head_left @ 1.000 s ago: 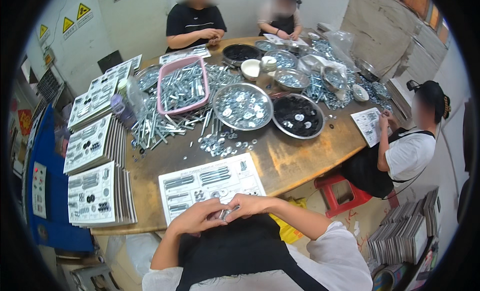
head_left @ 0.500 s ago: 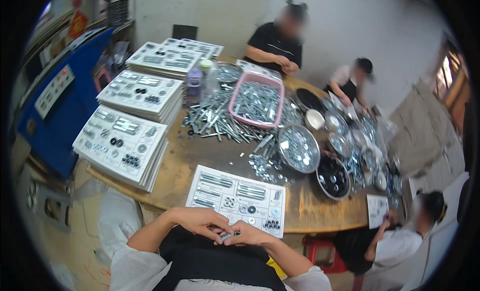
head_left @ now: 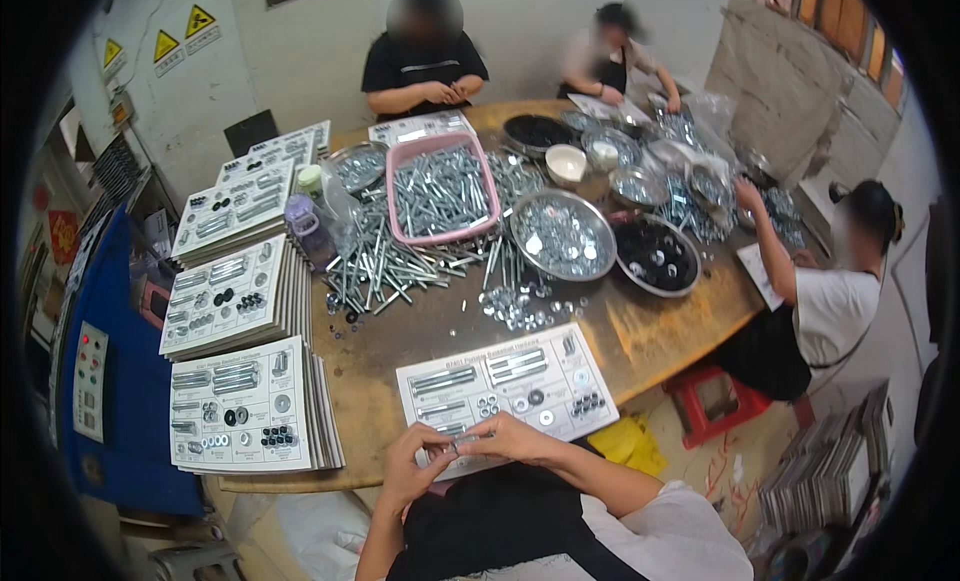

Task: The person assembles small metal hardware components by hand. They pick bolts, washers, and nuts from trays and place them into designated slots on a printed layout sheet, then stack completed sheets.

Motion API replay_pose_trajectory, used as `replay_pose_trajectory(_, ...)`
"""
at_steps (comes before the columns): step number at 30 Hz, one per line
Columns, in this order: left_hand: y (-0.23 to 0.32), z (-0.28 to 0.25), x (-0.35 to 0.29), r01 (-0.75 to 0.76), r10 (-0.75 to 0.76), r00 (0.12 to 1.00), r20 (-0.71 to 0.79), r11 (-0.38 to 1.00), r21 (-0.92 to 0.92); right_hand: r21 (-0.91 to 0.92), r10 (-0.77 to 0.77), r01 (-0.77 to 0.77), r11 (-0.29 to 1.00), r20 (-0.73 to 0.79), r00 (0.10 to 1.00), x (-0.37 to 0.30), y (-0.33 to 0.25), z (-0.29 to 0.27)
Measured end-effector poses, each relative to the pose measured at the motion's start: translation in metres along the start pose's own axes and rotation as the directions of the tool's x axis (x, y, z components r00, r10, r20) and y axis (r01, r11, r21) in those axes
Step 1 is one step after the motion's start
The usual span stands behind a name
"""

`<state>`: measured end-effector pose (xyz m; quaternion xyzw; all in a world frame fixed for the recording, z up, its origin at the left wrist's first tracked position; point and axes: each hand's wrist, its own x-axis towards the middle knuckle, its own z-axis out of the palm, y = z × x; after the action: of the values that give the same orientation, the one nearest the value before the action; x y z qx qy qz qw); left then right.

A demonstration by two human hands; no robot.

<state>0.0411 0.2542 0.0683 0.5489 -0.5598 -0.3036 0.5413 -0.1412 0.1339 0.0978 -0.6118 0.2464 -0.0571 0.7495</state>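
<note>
My left hand [head_left: 415, 459] and my right hand [head_left: 512, 439] meet over the near edge of a white hardware card [head_left: 465, 394]. Both are closed, fingertips pinched together around small silvery metal hardware [head_left: 460, 443]; its exact kind is mostly hidden by the fingers. Pictured on the card are bolts, nuts, washers and black nuts, and it lies flat at the table's front edge. Just beyond it, loose washers [head_left: 515, 306] are scattered. Farther off, a heap of long bolts [head_left: 385, 266] spreads around a pink basket [head_left: 393, 206] full of bolts.
Stacks of similar cards [head_left: 240, 406] line the table's left side, near a purple bottle [head_left: 308, 231]. Right of the bolts stand a metal bowl of washers [head_left: 562, 236] and a bowl of black parts [head_left: 655, 251]. Several co-workers sit around the table, one beside a red stool [head_left: 705, 406].
The view has swung, so the table and card sit differently in it. My hands, still together on the small metal hardware, are now over the card's near edge. The right-hand co-worker's arm reaches toward the parts.
</note>
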Motion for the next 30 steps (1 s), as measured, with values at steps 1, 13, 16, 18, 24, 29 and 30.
replay_pose_trajectory(1, 0.004, 0.000, 0.006, -0.054, 0.053, 0.998, 0.038, 0.998, 0.037, 0.065, -0.086, 0.089, 0.994, -0.048, 0.995, -0.001, 0.006, 0.003)
replay_pose_trajectory(13, 0.057, -0.021, 0.035, -0.425, 0.435, 0.900, 0.019, 0.866, 0.264, -0.141, -0.232, 0.199, 0.970, -0.279, 0.932, -0.020, -0.043, 0.031)
replay_pose_trajectory(16, 0.052, -0.020, 0.028, -0.431, 0.457, 0.889, -0.030, 0.855, 0.288, -0.193, -0.209, 0.167, 0.967, -0.218, 0.953, -0.017, -0.047, 0.029)
replay_pose_trajectory(18, 0.054, -0.016, 0.024, -0.416, 0.465, 0.883, -0.070, 0.842, 0.345, -0.092, -0.177, 0.162, 0.983, -0.201, 0.963, -0.018, -0.044, 0.031)
replay_pose_trajectory(24, 0.063, -0.004, 0.030, -0.436, 0.506, 0.858, -0.088, 0.809, 0.394, -0.116, -0.269, 0.251, 0.961, -0.184, 0.945, -0.027, -0.050, 0.019)
replay_pose_trajectory(29, 0.062, 0.024, 0.035, -0.419, 0.476, 0.873, -0.109, 0.844, 0.335, -0.132, -0.284, 0.260, 0.957, -0.222, 0.933, -0.043, -0.038, -0.001)
replay_pose_trajectory(30, 0.062, 0.030, 0.036, -0.412, 0.467, 0.878, -0.106, 0.850, 0.329, -0.139, -0.313, 0.288, 0.948, -0.229, 0.922, -0.046, -0.037, -0.005)
